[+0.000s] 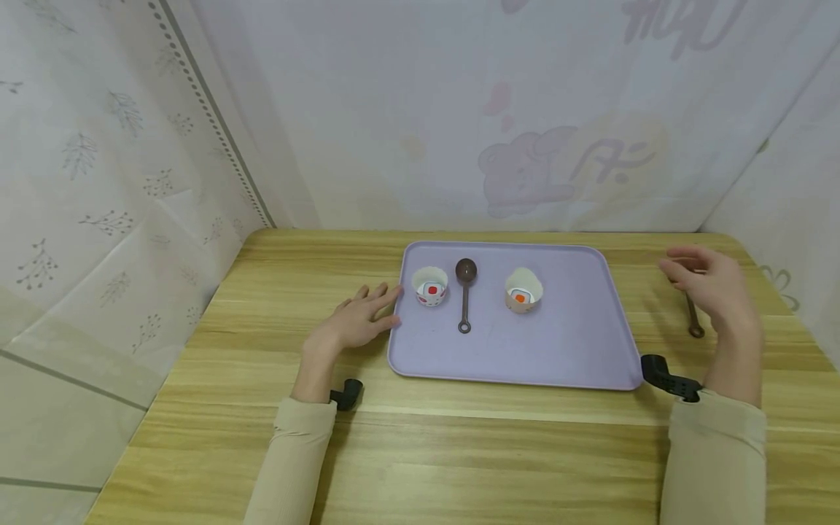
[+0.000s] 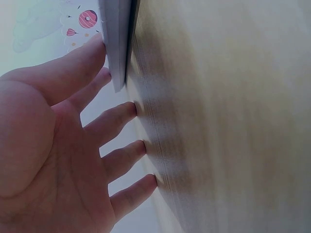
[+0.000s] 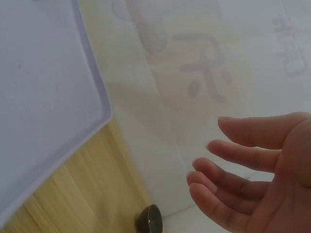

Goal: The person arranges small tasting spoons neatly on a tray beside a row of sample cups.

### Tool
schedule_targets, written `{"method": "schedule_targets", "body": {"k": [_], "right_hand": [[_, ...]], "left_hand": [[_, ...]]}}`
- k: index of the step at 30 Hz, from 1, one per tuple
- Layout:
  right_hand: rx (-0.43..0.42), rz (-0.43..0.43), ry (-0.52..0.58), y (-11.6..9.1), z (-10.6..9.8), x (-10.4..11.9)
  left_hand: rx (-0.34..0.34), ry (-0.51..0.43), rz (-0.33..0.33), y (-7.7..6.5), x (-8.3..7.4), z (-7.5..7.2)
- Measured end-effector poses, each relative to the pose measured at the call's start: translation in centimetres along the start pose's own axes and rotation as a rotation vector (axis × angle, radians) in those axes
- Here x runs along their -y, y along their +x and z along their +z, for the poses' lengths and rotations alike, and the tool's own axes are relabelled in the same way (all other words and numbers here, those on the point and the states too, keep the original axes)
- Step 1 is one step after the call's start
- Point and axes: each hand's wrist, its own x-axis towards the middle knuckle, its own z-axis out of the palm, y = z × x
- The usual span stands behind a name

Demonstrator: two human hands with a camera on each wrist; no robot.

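Left hand: its fingers are spread apart and hold nothing. The thumb touches the side of the purple tray, and three fingertips rest on the wooden table.
Right hand: it is up in the air, to the right of the tray. Its fingers bend a little, with the thumb apart from them and nothing in between.
Table spoon: brown, lying on the table under the right hand, near it but not touching (in the head view, the hand hides its round end).
Tray spoon: brown too, lying on the tray between two little cups, with its round end pointing away from the person.
Red-square cup: it stands on the left part of the tray, near the left hand.
Orange-square cup: it stands to the right of the tray spoon.
Back wall: a white cloth with a pale bear on it.
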Motion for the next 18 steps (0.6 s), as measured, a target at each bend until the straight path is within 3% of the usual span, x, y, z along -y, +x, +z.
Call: {"method": "schedule_targets", "body": {"k": [9,18], "right_hand": [[0.001,0.050,0.012,-0.2,-0.5,-0.7],[0.030,0.073,-0.049,-0.5,-1.0,-1.6]], "left_hand": [[0.005,-0.001,-0.007,0.0,-0.1,0.0],[0.009,-0.003,-0.010,0.0,0.0,0.0]]}}
